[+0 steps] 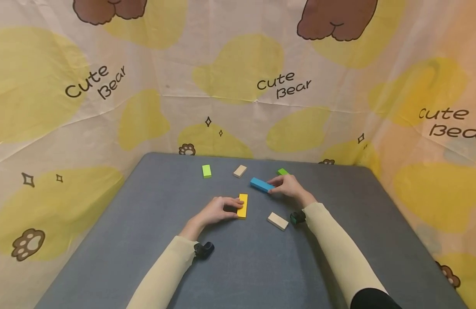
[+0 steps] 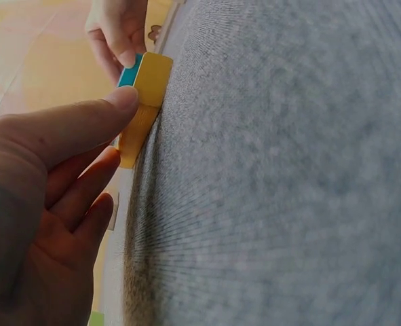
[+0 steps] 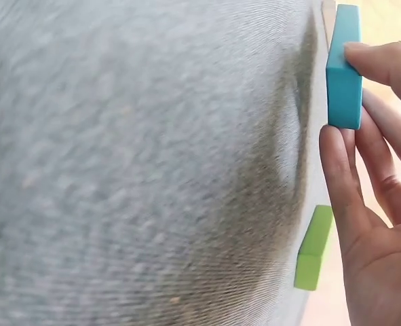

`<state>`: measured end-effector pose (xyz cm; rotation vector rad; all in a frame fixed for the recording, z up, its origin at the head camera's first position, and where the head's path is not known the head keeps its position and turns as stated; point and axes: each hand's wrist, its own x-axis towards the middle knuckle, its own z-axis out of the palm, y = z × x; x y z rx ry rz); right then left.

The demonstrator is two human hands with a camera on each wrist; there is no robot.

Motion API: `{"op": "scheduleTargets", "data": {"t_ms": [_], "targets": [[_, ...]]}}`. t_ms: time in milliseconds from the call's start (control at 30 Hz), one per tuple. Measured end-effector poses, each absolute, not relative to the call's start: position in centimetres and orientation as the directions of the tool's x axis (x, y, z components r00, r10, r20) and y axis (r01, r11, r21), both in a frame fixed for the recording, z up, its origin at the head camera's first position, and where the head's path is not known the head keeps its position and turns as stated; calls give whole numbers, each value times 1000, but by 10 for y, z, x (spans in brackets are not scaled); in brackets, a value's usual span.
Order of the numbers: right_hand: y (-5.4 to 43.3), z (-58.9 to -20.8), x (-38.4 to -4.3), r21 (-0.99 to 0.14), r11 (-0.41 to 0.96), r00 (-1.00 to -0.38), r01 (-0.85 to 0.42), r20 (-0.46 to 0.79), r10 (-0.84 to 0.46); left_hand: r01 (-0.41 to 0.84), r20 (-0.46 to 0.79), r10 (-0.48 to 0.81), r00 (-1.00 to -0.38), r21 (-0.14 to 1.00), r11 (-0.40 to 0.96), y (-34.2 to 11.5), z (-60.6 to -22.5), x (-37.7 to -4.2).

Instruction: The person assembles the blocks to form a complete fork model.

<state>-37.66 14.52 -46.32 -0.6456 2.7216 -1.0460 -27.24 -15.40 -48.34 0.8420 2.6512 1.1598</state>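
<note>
A yellow block (image 1: 243, 207) stands out near the middle of the grey table, its long side running away from the person. My left hand (image 1: 218, 210) grips it from the left, thumb on the near end and fingers on the far part, as the left wrist view also shows. Farther back and to the right, my right hand (image 1: 287, 187) pinches a blue block (image 1: 261, 185) by its right end. In the right wrist view the blue block (image 3: 345, 75) sits between thumb and fingers. Just behind that hand lies a green block (image 1: 282, 171), partly covered by it.
A light green block (image 1: 206, 171) and a plain wooden block (image 1: 239, 171) lie toward the back of the table (image 1: 164, 240). Another wooden block (image 1: 278, 221) is right of the yellow one, near the right wrist. A printed cloth (image 1: 230, 81) hangs around the table's back and sides.
</note>
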Motion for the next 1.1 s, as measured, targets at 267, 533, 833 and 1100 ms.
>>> {"op": "scheduleTargets", "data": {"t_ms": [267, 533, 833, 1100], "targets": [[136, -455, -380, -664, 659, -884, -355, 9, -468, 429, 92, 535, -840, 717, 550, -154, -483, -274], [129, -457, -390, -660, 625, -857, -416, 54, -513, 432, 97, 534, -840, 714, 551, -153, -484, -275], [119, -453, -397, -660, 651, -854, -374, -29, -520, 427, 93, 532, -842, 718, 550, -154, -485, -275], [107, -445, -401, -666, 638, -833, -387, -45, -552, 415, 87, 532, -842, 735, 536, -153, -485, -276]]}}
